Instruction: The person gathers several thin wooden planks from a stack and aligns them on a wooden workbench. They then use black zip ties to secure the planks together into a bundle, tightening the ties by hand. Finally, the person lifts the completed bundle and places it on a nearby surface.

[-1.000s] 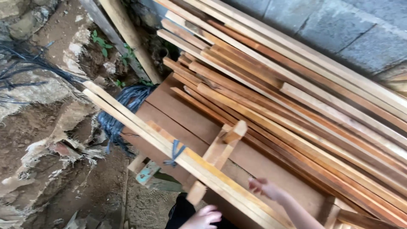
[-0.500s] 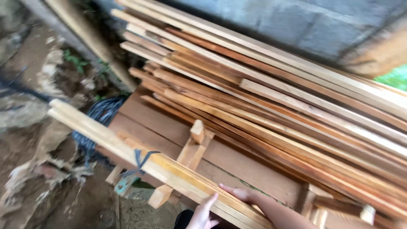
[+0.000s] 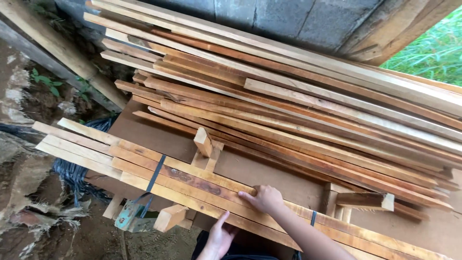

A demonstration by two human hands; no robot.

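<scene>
Big stack of planks [image 3: 308,101] leans along the block wall [image 3: 269,19]. Brown counter [image 3: 159,137] below it. Strapped bundle of slats [image 3: 159,175] lies across the counter's near edge, black strap [image 3: 155,173] round it. My right hand [image 3: 263,198] presses flat on top of the bundle, grip loose, fingers spread. My left hand [image 3: 219,237] touches its near edge, grip wide, holding nothing.

Support: flat brown board [image 3: 159,139] on a timber frame. Directly on it: large stack of long wooden slats [image 3: 298,106] along the far side; strapped bundle of slats [image 3: 144,166] along the near edge; short wooden cross-piece [image 3: 204,147] between stack and bundle.
</scene>
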